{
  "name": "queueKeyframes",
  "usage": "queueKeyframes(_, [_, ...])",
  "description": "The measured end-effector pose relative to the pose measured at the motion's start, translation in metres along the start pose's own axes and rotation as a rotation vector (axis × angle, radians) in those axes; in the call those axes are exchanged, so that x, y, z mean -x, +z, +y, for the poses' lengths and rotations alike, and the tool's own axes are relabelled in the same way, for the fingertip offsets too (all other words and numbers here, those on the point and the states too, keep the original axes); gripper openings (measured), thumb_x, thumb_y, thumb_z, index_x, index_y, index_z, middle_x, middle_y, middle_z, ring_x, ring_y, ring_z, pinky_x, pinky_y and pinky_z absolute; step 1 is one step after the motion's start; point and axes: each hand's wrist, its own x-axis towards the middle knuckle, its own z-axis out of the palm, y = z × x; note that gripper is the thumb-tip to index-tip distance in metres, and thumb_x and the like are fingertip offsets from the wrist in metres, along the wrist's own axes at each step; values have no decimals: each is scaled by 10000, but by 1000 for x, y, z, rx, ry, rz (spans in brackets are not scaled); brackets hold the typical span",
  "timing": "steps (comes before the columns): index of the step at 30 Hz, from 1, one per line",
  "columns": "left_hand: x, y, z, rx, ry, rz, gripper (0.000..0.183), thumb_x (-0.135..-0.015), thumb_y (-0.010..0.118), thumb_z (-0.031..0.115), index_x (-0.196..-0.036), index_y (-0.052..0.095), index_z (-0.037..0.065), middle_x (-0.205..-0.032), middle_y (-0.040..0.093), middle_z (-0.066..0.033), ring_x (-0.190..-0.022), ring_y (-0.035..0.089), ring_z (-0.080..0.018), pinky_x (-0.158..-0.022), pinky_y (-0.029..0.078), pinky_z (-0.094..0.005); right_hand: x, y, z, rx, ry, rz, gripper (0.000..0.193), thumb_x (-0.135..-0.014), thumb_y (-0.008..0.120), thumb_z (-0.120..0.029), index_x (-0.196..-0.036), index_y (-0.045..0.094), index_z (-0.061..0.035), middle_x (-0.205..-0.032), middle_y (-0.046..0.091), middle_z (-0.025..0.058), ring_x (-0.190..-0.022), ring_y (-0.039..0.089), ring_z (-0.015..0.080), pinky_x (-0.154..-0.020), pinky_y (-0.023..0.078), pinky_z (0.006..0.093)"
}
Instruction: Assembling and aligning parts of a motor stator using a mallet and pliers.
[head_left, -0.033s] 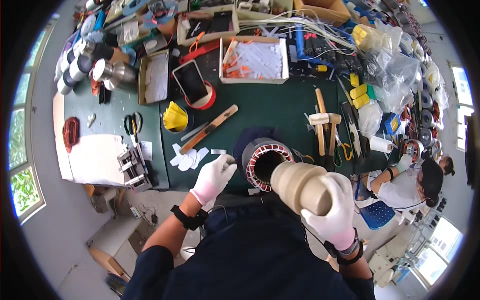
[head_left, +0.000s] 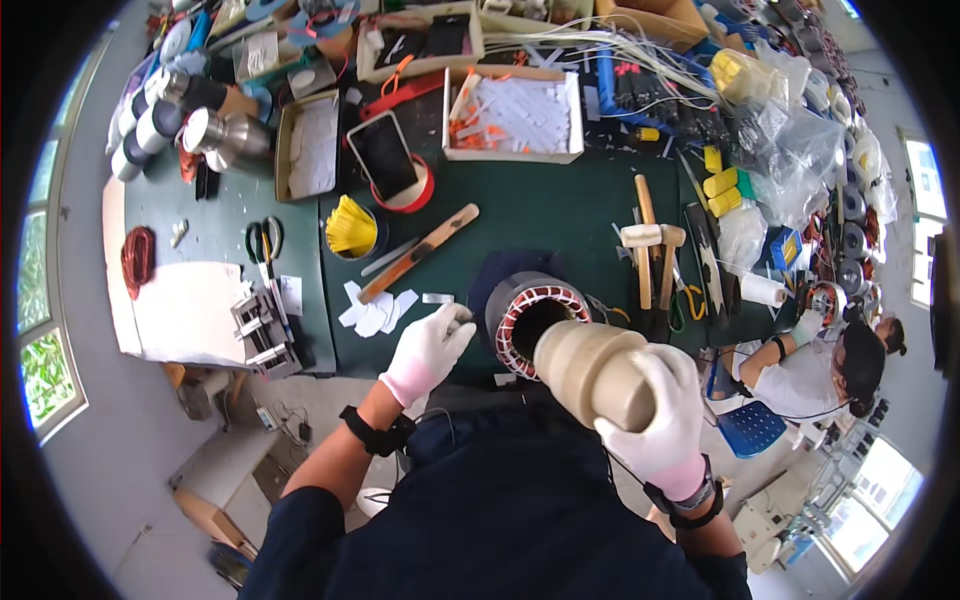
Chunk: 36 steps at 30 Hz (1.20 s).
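My right hand (head_left: 660, 415) is closed around the wide end of a beige, stepped cylindrical block (head_left: 595, 370). The block is tilted, its far end overlapping the near right part of the opening of a motor stator (head_left: 504, 332). Red-and-white laced windings ring that opening; the block hides part of them, and whether the two touch I cannot tell. Just left of the stator, my left hand (head_left: 428, 352) has its fingers curled together, with nothing showing in them. Both hands wear white gloves. White paper pieces (head_left: 375, 315) lie beyond the left hand.
Mallets (head_left: 642, 237) and yellow-handled scissors (head_left: 692, 300) lie right of the stator. A wooden strip (head_left: 420, 252), a cup of yellow strips (head_left: 350, 230) and a phone (head_left: 382, 155) on a red ring are farther left. A person (head_left: 800, 365) sits at the right.
The beige block and my right hand have shifted slightly left. My left hand holds nearly the same place.
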Motion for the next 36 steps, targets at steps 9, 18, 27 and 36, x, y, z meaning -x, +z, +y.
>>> queueKeyframes(9, [-7, 11, 64, 155, 755, 161, 196, -976, 705, 136, -1145, 739, 43, -1009, 749, -113, -905, 739, -250, -849, 576, -390, -43, 80, -20, 259, 48, -202, 680, -720, 876, -251, -1334, 620, -113, -1277, 587, 164, -1166, 596, 423, -921, 563, 512])
queueKeyframes(18, [15, 213, 185, 345, -59, 692, 431, -1028, 604, 312, -1345, 595, 20, -1228, 663, -119, -1104, 648, -258, -984, 495, -384, -76, 112, -10, 494, -74, -407, 490, -750, 843, -424, -1067, 681, -87, -1157, 641, 153, -1193, 590, 406, -929, 528, 530])
queueKeyframes(27, [16, 251, 175, -189, -318, 663, 567, -853, 631, 485, -1114, 640, -19, -1052, 636, -164, -978, 625, -323, -862, 497, -437, -67, 156, 40, 351, -23, -679, 491, -763, 829, -426, -1089, 678, -92, -1168, 637, 145, -1205, 585, 395, -926, 529, 529])
queueKeyframes(36, [-40, 96, 161, -389, -80, 184, 814, -567, 646, 770, -778, 636, -17, -723, 558, -150, -649, 569, -279, -595, 463, -401, -63, 177, 44, 245, -45, -819, 492, -775, 815, -429, -1110, 675, -97, -1179, 632, 136, -1218, 580, 383, -924, 529, 528])
